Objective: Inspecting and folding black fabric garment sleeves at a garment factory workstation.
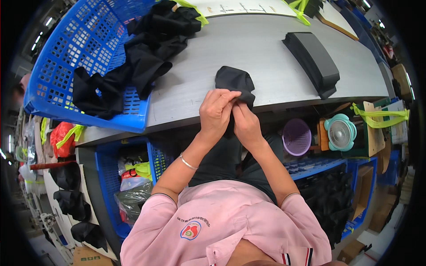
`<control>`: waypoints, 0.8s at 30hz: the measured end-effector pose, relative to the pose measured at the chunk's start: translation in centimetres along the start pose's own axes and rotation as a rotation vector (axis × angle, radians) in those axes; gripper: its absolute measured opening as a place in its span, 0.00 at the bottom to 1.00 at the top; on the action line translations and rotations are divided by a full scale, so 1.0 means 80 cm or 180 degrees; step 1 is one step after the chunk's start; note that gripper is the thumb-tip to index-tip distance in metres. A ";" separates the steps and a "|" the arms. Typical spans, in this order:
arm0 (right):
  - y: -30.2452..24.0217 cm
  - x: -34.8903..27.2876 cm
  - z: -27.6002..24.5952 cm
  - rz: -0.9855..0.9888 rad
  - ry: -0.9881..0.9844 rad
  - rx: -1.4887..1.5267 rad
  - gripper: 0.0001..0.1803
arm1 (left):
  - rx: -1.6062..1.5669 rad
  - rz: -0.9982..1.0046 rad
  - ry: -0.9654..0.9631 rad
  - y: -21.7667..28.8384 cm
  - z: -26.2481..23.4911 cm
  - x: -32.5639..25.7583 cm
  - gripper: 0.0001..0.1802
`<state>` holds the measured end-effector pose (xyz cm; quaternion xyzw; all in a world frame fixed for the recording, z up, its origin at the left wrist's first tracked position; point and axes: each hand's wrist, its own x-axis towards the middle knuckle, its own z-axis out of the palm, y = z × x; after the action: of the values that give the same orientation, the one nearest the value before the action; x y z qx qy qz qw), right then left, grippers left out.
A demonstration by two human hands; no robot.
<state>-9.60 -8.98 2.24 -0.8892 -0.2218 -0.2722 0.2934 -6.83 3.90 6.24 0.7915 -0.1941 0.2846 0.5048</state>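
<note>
A black fabric piece (233, 79) is pinched between my two hands at the table's near edge. Part of it lies on the grey tabletop, and a strip hangs below my fingers. My left hand (216, 111) is closed on its near end, thumb and forefinger pressed together. Right beside it, my right hand (246, 123) is closed on the same cloth, its fingertips touching those of the left. The exact edge between the fingers is hidden. To the right on the table lies a neat stack of black cut pieces (314, 62).
At the left, a blue plastic basket (55, 71) holds crumpled black fabric pieces (151, 53) that spill over its side. The grey table (195, 80) spans the front. Below its edge are a purple basket (297, 137), a small teal fan (341, 132) and a blue crate (108, 177) with plastic bags.
</note>
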 end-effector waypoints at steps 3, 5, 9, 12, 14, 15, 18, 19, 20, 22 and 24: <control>0.019 -0.009 0.017 0.0211 -0.0395 -0.0302 0.10 | -0.0299 0.0003 -0.0331 0.026 -0.005 -0.010 0.18; 0.017 -0.011 0.014 0.0328 0.0038 0.0687 0.07 | -0.0317 0.0248 -0.0646 0.040 -0.001 -0.027 0.18; 0.016 0.002 -0.005 0.0959 0.0284 0.0964 0.05 | -0.0673 0.0260 -0.0949 0.083 0.014 -0.067 0.20; 0.018 0.008 -0.020 0.1523 0.0602 0.1291 0.03 | -0.0945 0.0080 -0.1126 0.107 0.020 -0.098 0.19; 0.022 0.012 -0.030 0.1867 0.0836 0.1514 0.03 | -0.1236 -0.0139 -0.1294 0.121 0.018 -0.111 0.19; 0.026 0.015 -0.035 0.2024 0.0969 0.1629 0.03 | -0.1397 -0.0199 -0.1415 0.124 0.019 -0.118 0.19; 0.032 0.015 -0.044 0.2465 0.1390 0.2002 0.04 | -0.1584 -0.0282 -0.1897 0.133 0.014 -0.139 0.17; 0.035 0.015 -0.047 0.2613 0.1534 0.2140 0.04 | -0.1732 -0.0585 -0.1805 0.134 0.014 -0.141 0.16; 0.039 0.014 -0.050 0.2756 0.1672 0.2287 0.05 | -0.1868 -0.0894 -0.1708 0.133 0.016 -0.141 0.14; 0.052 0.009 -0.055 0.2906 0.1839 0.2424 0.06 | -0.1888 -0.1087 -0.1293 0.131 0.020 -0.121 0.13; 0.068 -0.008 -0.064 0.1509 0.0452 -0.0579 0.09 | -0.2104 -0.1946 -0.1092 0.112 0.035 -0.102 0.09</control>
<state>-8.90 -16.36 3.14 -0.9177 0.0392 -0.2763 0.2827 -17.67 -2.24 6.26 0.6449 -0.1130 -0.0885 0.7506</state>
